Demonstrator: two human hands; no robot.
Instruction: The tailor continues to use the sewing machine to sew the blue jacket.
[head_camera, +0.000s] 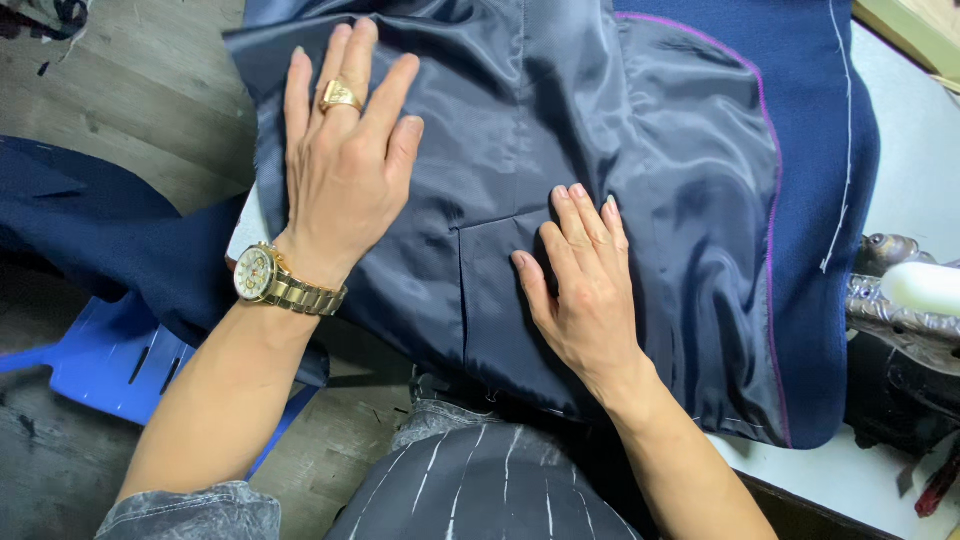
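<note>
A dark blue garment lies spread inside out on the table, its shiny grey-blue lining (640, 150) facing up. A purple stitch line (771, 215) runs down the lining's right edge, and a white chalk line (843, 140) marks the navy cloth beyond it. My left hand (345, 160), with a gold ring and a gold wristwatch, lies flat with its fingers spread on the lining's left part. My right hand (580, 285) presses flat near the middle, beside a seam in the lining. Neither hand grips anything.
A white table (915, 150) shows at the right, with a silver-wrapped iron-like tool (900, 300) at its edge. A blue plastic stool (110, 365) stands on the wooden floor at lower left, partly under more navy cloth (90, 225). My pinstriped lap (480, 490) is below.
</note>
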